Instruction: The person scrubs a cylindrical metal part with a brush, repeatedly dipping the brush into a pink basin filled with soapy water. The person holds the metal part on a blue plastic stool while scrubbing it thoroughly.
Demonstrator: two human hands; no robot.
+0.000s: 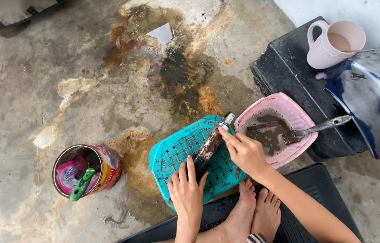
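Centre frame: grimy dark cylindrical part [210, 145], metal-tipped, lies tilted on teal woven basket lid [176, 153]; left hand [186, 191] grip pinches its lower end, right hand [245, 153] grip pinches its upper end.

A teal woven-lattice tray [178, 155], a pink basin [295, 112] of brown liquid, a pale pink mug [322, 51]

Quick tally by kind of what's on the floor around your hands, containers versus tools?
Containers: 4 (pink basin, pink mug, tin can, teal basket)
Brushes: 1 (paintbrush in the basin)
Dirty cylindrical parts: 1 (greasy part, held by left hand and right hand)
Total: 6
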